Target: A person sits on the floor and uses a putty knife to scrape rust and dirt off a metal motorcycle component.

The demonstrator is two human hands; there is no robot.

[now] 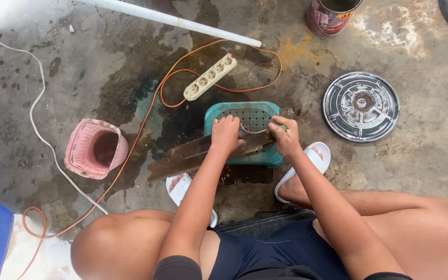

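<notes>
While the long rusty metal blade [203, 153] lies across the small teal stool [245, 116], the left hand [225, 135] presses down on its middle with the fingers closed over it, and the right hand [284, 137] is closed around a small green thing at the right end of the blade. What this green thing is, I cannot tell.

I think the main risk is slipping. The blade only rests on the stool and sticks out far to the left, so a strong push could tip or slide it, and its edge is touching both hands. The bare feet in white sandals [307, 168] stand just beside the stool, under the blade.

Another danger is the wet dark patch on the concrete floor [416, 166]. The white power strip [210, 77] and its orange cable [146, 124] lie on or very near this patch, which could be dangerous if it is water.

A pink basket [95, 148] and a round metal disc [361, 106] lie apart.
</notes>
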